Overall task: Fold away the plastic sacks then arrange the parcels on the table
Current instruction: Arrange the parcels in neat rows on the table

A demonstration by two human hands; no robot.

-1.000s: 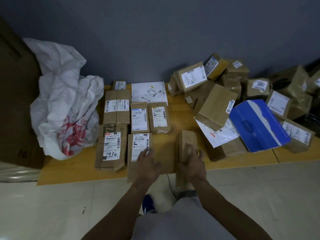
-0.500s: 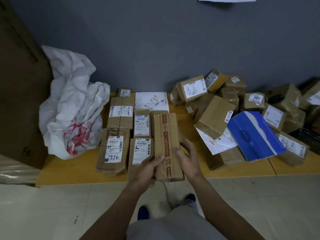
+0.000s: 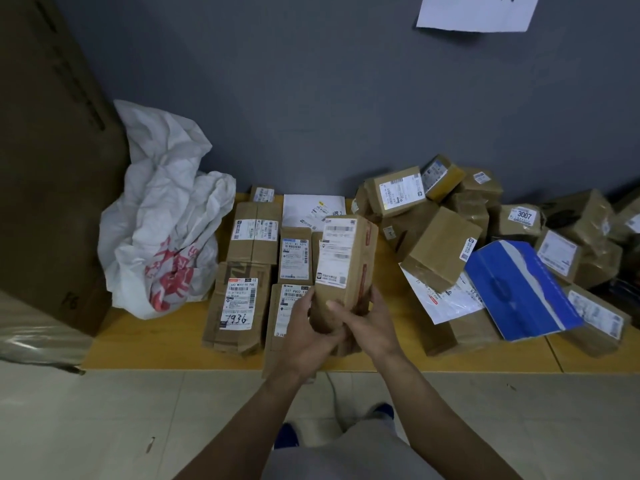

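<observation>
Head view: your left hand and right hand both curl round the near end of a long cardboard parcel. It is raised label-up above the table, right of the arranged rows. Judge it stiff and light, with slick tape; grip the opposite long edges.
</observation>
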